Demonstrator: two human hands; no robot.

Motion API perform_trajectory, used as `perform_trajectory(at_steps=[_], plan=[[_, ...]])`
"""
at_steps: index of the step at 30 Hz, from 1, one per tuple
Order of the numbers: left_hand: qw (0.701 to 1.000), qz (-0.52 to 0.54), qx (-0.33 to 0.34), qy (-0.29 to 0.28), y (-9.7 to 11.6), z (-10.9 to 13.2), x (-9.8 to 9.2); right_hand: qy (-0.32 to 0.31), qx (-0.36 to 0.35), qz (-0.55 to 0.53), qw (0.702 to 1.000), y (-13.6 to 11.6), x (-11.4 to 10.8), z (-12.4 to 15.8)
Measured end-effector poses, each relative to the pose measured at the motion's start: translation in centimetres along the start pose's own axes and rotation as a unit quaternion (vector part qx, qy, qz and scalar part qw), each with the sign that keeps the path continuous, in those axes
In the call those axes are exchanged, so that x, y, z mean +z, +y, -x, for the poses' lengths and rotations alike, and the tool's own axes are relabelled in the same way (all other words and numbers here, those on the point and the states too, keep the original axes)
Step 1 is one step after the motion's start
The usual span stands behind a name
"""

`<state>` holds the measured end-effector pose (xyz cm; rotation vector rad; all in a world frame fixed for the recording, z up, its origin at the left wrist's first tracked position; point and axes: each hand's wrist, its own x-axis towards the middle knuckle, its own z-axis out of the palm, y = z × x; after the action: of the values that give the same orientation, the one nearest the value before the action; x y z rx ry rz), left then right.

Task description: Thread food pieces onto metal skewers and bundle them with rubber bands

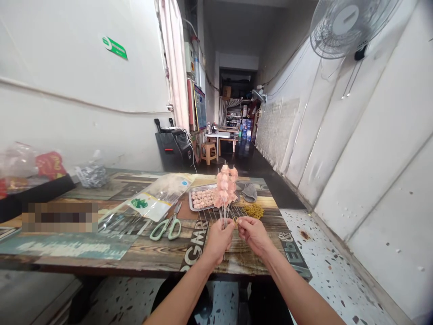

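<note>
My left hand (219,239) is closed round the sticks of a bunch of raw meat skewers (226,187), held upright with the meat at the top. Close beside it, my right hand (253,232) pinches a small yellow rubber band (236,220) next to the sticks. Behind the skewers, a metal tray (190,201) holds pieces of raw pink meat (203,197), partly hidden by the bunch. A pile of yellow rubber bands (253,211) lies just beyond my right hand. Several loose skewers (210,215) rest on the table near the tray.
Green-handled scissors (166,227) and a plastic packet (157,198) lie left of my hands on the wooden table (142,247). A grey cloth (248,192) sits behind the rubber bands. Farther left are a crumpled clear bag (91,174) and a black tray (40,194) with packets.
</note>
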<state>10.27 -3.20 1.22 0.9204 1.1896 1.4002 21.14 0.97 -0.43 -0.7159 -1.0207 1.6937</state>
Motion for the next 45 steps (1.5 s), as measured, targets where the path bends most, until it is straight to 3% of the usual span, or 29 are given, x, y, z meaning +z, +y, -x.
perform_trajectory(at_steps=[16, 19, 22, 24, 27, 29, 33, 36, 41, 45], plan=[[1.0, -0.001, 0.017, 0.021, 0.1, -0.7, -0.3, 0.009, -0.022, 0.019, 1.0, 0.4, 0.2, -0.3], [1.0, -0.004, 0.01, 0.019, 0.3, -0.8, -0.4, -0.073, 0.032, -0.061, 0.995, 0.4, 0.1, 0.0], [1.0, -0.007, 0.018, 0.021, 0.8, -0.9, -0.6, -0.178, 0.142, -0.097, 0.969, 0.1, -0.2, 0.2], [0.999, -0.019, 0.035, 0.02, 1.2, -0.9, -0.6, -0.217, 0.195, -0.06, 0.955, -0.4, -0.5, 0.2], [0.997, -0.054, 0.05, 0.001, 1.5, -0.7, -0.5, -0.272, 0.209, 0.053, 0.938, -1.6, -0.8, -0.1], [0.997, -0.065, 0.049, -0.011, 1.5, -0.6, -0.3, -0.281, 0.188, 0.144, 0.93, -2.7, -0.9, -0.3], [0.998, -0.045, 0.023, -0.029, 1.2, -0.5, 0.1, -0.187, 0.07, 0.302, 0.932, -4.4, -1.1, -0.6], [0.999, 0.012, 0.015, -0.034, 1.1, -1.0, 0.2, -0.141, -0.02, 0.363, 0.921, -4.7, -1.0, -0.1], [0.981, 0.182, 0.05, -0.039, 1.7, -2.2, 0.3, -0.093, -0.148, 0.462, 0.87, -2.3, 0.0, 1.8], [0.962, 0.252, 0.086, -0.058, 2.4, -2.8, 0.4, -0.019, -0.201, 0.529, 0.825, -0.3, 0.9, 2.7]])
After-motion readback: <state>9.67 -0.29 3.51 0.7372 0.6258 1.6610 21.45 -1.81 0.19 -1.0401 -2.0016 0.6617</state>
